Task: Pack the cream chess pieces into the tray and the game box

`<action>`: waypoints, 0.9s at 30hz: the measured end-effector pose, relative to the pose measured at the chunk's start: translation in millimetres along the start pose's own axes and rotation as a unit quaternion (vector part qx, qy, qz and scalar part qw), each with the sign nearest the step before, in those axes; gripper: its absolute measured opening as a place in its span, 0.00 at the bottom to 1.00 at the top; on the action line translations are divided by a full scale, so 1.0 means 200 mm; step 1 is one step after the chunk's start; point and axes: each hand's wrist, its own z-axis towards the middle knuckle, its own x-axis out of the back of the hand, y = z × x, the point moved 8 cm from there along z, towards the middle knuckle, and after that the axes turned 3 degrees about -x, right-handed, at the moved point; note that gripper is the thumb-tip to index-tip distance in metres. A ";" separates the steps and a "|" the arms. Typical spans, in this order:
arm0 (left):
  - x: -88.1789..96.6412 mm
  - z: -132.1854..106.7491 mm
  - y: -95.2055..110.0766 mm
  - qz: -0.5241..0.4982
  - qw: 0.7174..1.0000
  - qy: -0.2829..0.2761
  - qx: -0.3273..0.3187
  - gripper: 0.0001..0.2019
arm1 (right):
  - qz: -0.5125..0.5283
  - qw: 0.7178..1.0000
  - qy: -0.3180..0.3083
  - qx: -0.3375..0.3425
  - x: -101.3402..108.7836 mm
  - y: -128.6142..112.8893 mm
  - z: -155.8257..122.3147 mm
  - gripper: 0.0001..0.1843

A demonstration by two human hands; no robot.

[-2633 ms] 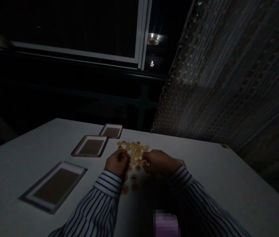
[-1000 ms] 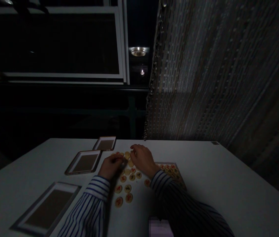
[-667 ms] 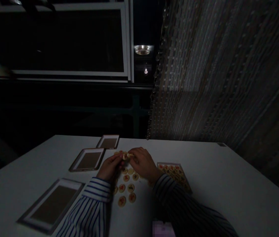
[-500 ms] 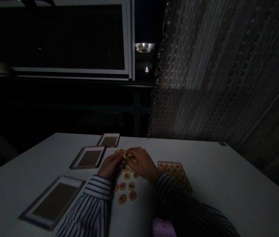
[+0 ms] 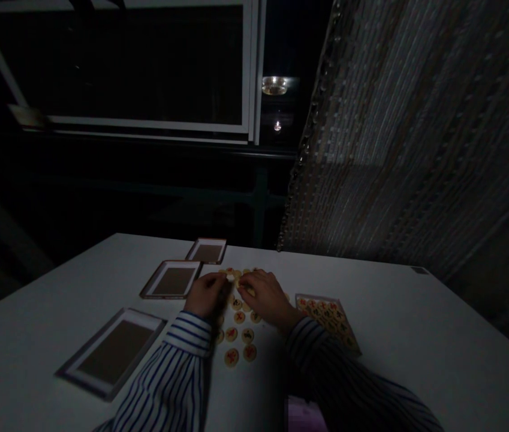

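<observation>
As left hand [image 5: 205, 295] and right hand [image 5: 267, 297], grip unclear, crowded discs [image 5: 238, 317], bumps risked spills toward the table's far edge [image 5: 263, 251].

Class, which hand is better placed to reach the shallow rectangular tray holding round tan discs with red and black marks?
Probably the right hand: it is nearer the tray, and its blue-striped white sleeve lies beside it. The left hand is farther away.

white table [image 5: 398, 342] | dark window [image 5: 137, 66], pale frame [image 5: 249, 72] | string curtain [image 5: 398, 144] | glowing lamp [image 5: 274, 86]
</observation>
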 end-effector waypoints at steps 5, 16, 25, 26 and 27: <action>0.05 0.03 -0.03 0.197 0.980 -0.003 -0.037 0.12 | -0.099 0.993 -0.071 0.006 -0.08 0.00 -0.01 0.08; -0.10 -0.04 -0.01 0.434 0.889 -0.126 -0.067 0.13 | -0.146 0.983 -0.102 0.040 -0.14 0.00 -0.02 0.09; -0.13 -0.05 -0.01 0.476 0.864 -0.146 -0.078 0.14 | -0.145 0.982 -0.116 0.034 -0.16 0.01 -0.03 0.10; -0.13 -0.05 0.00 0.479 0.862 -0.146 -0.080 0.13 | -0.145 0.982 -0.117 0.037 -0.16 0.01 -0.03 0.11; -0.14 -0.06 0.00 0.482 0.860 -0.148 -0.081 0.13 | -0.144 0.982 -0.117 0.039 -0.16 0.01 -0.03 0.11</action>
